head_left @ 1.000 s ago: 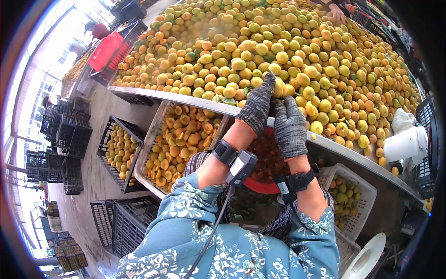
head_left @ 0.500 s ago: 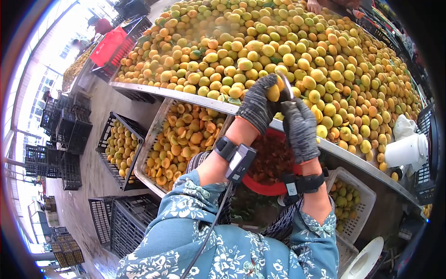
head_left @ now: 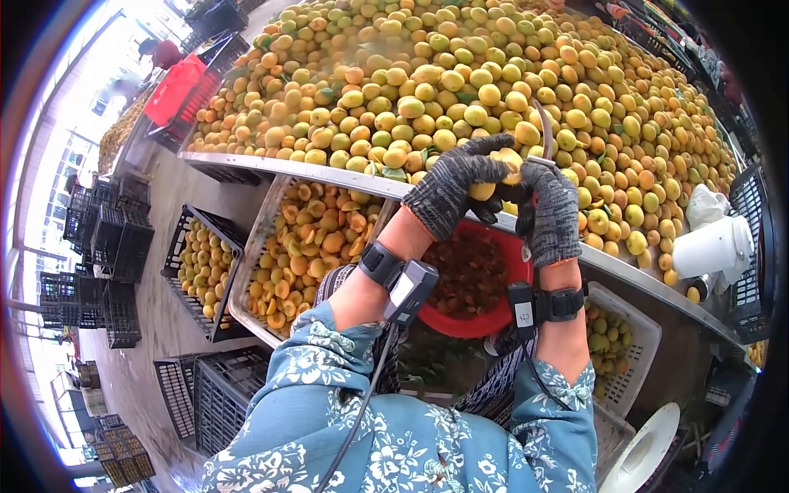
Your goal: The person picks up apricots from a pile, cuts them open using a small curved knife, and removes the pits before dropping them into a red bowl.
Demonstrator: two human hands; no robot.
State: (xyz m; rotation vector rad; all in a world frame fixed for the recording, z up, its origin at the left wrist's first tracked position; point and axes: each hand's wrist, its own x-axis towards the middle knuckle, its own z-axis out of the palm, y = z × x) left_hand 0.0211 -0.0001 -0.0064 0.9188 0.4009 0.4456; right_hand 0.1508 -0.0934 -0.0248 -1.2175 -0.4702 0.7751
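In the head view, my left hand, in a grey-black knit glove, grips a yellow apricot that looks split open. Close beside it, my gloved right hand is closed round a knife with a curved blade pointing up and away from me. Both hands are above the near metal edge of a table heaped with whole apricots. Below them stands a red basin with brown pits in it. To the left, a white crate holds halved apricots.
A black crate of whole apricots stands farther left, with stacked black crates beyond. On the right are a white bucket and a white crate of greener fruit. Another person is at the far left.
My hands have shifted slightly right and drawn a little apart. The knife blade has swung away from the apricot and now points upward. My left fingers have spread somewhat around the fruit.
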